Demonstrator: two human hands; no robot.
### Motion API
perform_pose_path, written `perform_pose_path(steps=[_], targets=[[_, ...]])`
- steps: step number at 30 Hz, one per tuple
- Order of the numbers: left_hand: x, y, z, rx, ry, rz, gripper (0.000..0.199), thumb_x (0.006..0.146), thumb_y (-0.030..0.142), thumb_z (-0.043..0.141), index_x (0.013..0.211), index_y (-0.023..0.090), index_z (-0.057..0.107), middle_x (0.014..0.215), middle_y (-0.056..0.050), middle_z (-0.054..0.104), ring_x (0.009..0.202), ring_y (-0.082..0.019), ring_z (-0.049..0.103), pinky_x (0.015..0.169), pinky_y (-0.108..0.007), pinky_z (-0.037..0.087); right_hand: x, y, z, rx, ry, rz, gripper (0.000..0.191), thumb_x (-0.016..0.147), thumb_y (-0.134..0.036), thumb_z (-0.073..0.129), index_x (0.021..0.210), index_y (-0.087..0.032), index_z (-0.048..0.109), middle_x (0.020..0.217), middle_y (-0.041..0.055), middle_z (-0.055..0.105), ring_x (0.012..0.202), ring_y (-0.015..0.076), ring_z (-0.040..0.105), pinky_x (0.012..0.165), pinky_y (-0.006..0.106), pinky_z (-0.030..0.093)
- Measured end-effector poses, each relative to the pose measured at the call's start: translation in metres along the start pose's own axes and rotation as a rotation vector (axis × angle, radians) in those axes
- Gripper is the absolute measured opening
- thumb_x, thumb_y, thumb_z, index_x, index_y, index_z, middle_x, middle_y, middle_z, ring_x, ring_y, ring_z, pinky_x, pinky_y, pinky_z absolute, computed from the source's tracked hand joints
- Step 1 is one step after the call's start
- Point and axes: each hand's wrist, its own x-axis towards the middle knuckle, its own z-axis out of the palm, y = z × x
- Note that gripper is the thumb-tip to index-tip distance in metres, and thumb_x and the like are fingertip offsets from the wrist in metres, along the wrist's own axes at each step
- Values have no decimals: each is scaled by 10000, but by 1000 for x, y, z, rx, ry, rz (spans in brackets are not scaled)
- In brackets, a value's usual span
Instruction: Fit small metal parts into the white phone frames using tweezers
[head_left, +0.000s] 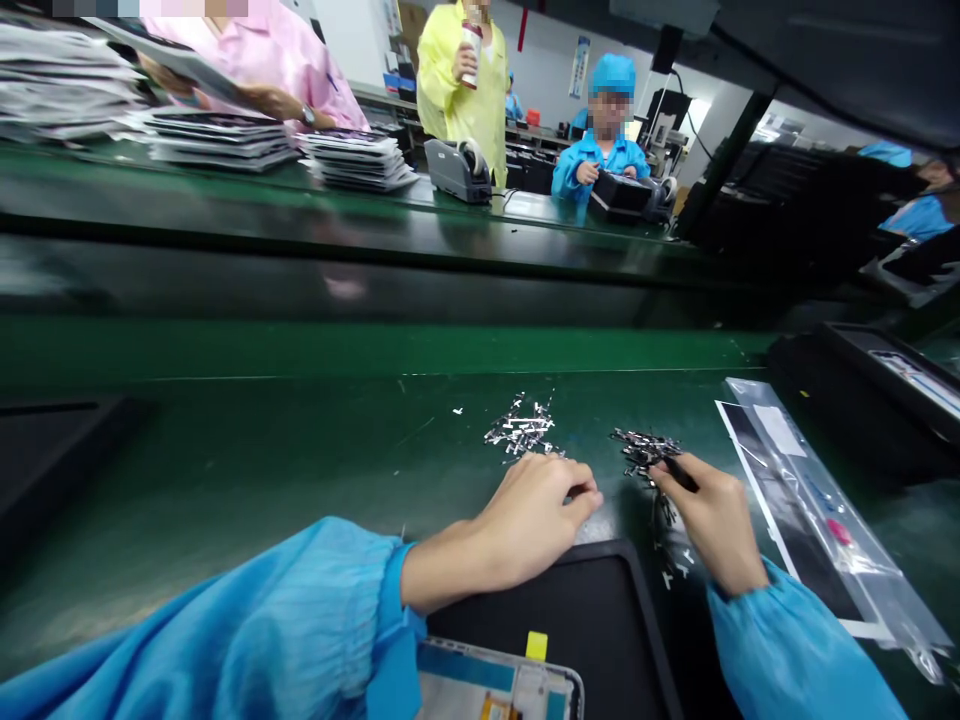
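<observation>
My left hand [529, 515] is over the near edge of a black tray [600, 610], with fingers curled and the thumb close to the index finger. Whether anything sits between those fingertips is too small to tell. Just beyond it lies a pile of small silvery pieces [523, 425]. My right hand [716, 510] pinches a slim dark tool [684, 474], mostly covered by the fingers. Its fingertips are at a second pile of small dark and silver parts [643, 447]. In the tray is a tablet-like device frame [469, 665] with a yellow tab [537, 646].
Right of my right hand lie a clear plastic bag [832, 520] and a dark sheet with white edges [787, 540]. Black trays [892, 390] stand farther right, another black tray [52, 450] at left. Across a raised ledge are stacked panels [221, 140], a tape dispenser [459, 170] and several people.
</observation>
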Motion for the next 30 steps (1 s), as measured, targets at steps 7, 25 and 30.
perform_pose_path(steps=[7, 25, 30], targets=[[-6, 18, -4, -188, 6, 6, 176, 789, 162, 477, 720, 149, 638, 709, -15, 612, 702, -166, 539, 659, -265, 372, -34, -29, -21, 541, -179, 207, 327, 629, -462, 624, 649, -139, 578, 485, -30, 427, 399, 53, 284, 407, 233, 202], [-51, 41, -23, -1193, -138, 8, 89, 648, 36, 573, 665, 102, 630, 789, -12, 486, 648, -87, 507, 631, -207, 423, -77, -86, -20, 1183, -543, 364, 132, 571, -300, 681, 565, -191, 607, 477, -19, 487, 395, 22, 342, 398, 192, 143], [-59, 39, -32, -996, -35, -81, 33, 678, 114, 578, 665, 97, 603, 669, -4, 546, 620, -103, 501, 607, -215, 389, -80, -90, -15, 845, -387, 192, 256, 630, -409, 631, 523, -180, 588, 518, -10, 482, 387, 23, 303, 396, 214, 144]])
